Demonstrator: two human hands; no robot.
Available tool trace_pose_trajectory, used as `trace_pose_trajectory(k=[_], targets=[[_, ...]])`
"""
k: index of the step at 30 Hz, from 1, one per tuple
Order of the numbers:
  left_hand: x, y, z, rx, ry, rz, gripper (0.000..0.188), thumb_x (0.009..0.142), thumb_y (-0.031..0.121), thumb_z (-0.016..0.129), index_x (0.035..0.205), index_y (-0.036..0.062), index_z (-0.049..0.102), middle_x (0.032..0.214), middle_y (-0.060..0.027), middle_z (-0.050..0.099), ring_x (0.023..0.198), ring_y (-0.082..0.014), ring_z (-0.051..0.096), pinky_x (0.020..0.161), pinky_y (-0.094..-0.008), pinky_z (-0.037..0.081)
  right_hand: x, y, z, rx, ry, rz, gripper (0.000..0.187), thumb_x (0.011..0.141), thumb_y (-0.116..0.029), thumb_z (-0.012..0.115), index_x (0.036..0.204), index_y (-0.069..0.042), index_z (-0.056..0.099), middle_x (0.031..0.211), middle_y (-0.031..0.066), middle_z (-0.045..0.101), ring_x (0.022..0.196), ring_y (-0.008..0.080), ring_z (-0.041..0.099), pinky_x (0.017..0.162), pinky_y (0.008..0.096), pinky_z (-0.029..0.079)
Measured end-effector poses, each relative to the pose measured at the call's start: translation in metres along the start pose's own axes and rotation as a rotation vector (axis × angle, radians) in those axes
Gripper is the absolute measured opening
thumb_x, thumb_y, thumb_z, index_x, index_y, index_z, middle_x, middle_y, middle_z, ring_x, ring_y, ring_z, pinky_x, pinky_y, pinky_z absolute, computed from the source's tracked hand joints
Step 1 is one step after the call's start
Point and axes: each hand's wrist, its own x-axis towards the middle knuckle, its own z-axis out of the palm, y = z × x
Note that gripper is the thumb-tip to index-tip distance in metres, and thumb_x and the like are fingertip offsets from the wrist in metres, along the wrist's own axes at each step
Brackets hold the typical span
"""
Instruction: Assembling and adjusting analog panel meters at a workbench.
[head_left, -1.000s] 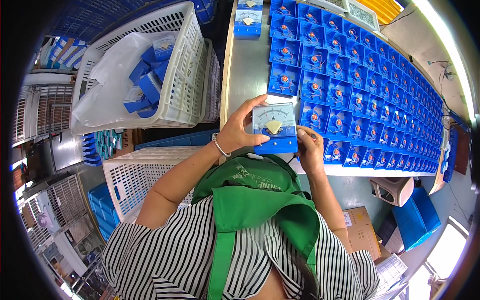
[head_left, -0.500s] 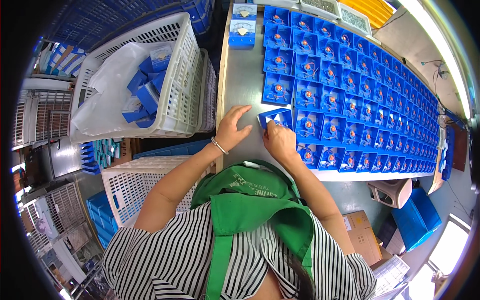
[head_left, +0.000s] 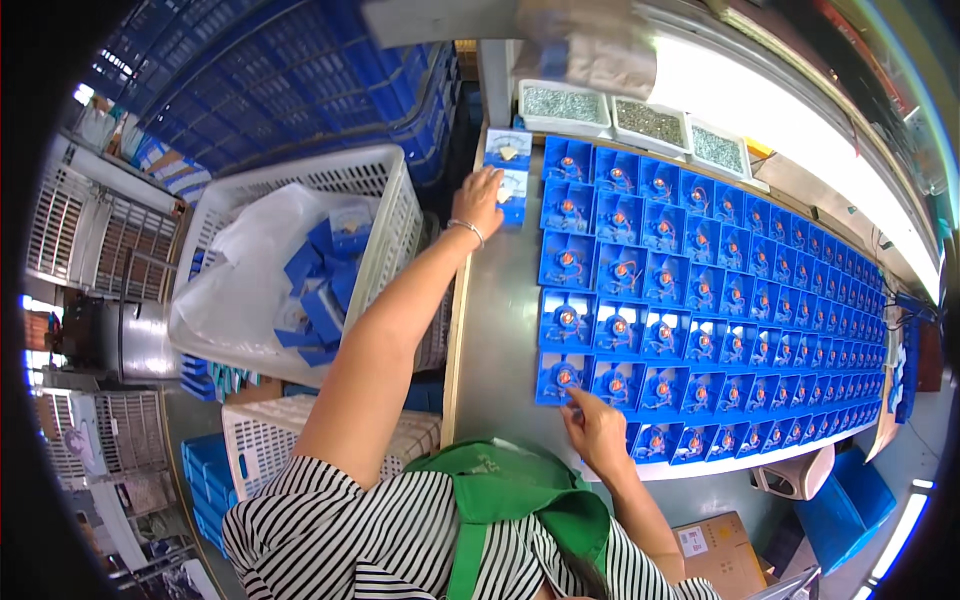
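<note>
My left hand (head_left: 478,203) reaches out to the far left of the bench. Its fingers are closed at the left edge of the nearer of two blue-and-white meters with dial faces, the nearer meter (head_left: 513,196); the farther meter (head_left: 507,149) stands right behind it. My right hand (head_left: 598,432) is at the near left corner of a grid of open blue boxes. Its index finger is stretched toward the near rim of a corner box (head_left: 563,379), thumb apart, nothing held. Inside that box sit a round orange-red part and thin wires.
Rows of similar blue boxes (head_left: 700,290) cover the bench to the right. Trays of small metal parts (head_left: 650,122) stand behind them. Left of the bench, a white crate (head_left: 385,270) holds plastic sheeting and blue meters; tall blue crates (head_left: 370,70) stand beyond.
My left hand has moved forward to the nearer meter. The box my right hand held tilted now lies flat in line with the grid, and that hand has loosened from it. The view has shifted.
</note>
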Motion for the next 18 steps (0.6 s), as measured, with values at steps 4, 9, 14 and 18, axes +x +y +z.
trace_pose_trajectory(k=[4, 9, 14, 18], targets=[[0.056, -0.011, -0.004, 0.271, -0.088, 0.080, 0.070, 0.068, 0.009, 0.069, 0.133, 0.0100, 0.045, 0.140, -0.0113, 0.043, 0.127, -0.0322, 0.042, 0.100, -0.0430, 0.042, -0.006, -0.003, -0.009, 0.157, 0.021, 0.046, 0.029, 0.077, -0.005, 0.070, 0.105, -0.002, 0.064, 0.081, 0.0141, 0.067, 0.061, 0.0267, 0.065, 0.056, 0.0348, 0.051], [0.046, -0.007, -0.003, 0.058, -0.362, 0.056, 0.066, 0.067, 0.011, 0.067, 0.131, 0.0058, 0.048, 0.130, -0.0143, 0.047, 0.117, -0.0324, 0.051, 0.098, -0.0374, 0.044, -0.004, -0.012, -0.010, 0.236, 0.024, 0.067, 0.029, 0.076, -0.001, 0.071, 0.104, -0.001, 0.064, 0.083, 0.0145, 0.068, 0.061, 0.0267, 0.065, 0.056, 0.0326, 0.051], [-0.054, 0.019, -0.017, -0.004, -0.232, 0.175, 0.080, 0.062, 0.015, 0.071, 0.137, 0.0078, 0.043, 0.126, -0.0146, 0.047, 0.121, -0.0326, 0.045, 0.104, -0.0397, 0.038, 0.002, -0.018, -0.004, 0.248, 0.003, -0.036, 0.026, 0.079, -0.002, 0.069, 0.104, 0.000, 0.064, 0.084, 0.0158, 0.067, 0.063, 0.0279, 0.065, 0.057, 0.0332, 0.051], [-0.121, 0.043, -0.042, -0.022, -0.224, 0.111, 0.079, 0.061, 0.017, 0.071, 0.136, 0.0131, 0.046, 0.119, -0.0131, 0.049, 0.117, -0.0287, 0.047, 0.101, -0.0421, 0.036, 0.002, -0.028, -0.007, 0.251, -0.019, -0.071, 0.024, 0.080, -0.003, 0.068, 0.103, 0.001, 0.064, 0.084, 0.0154, 0.068, 0.062, 0.0255, 0.064, 0.056, 0.0314, 0.050]])
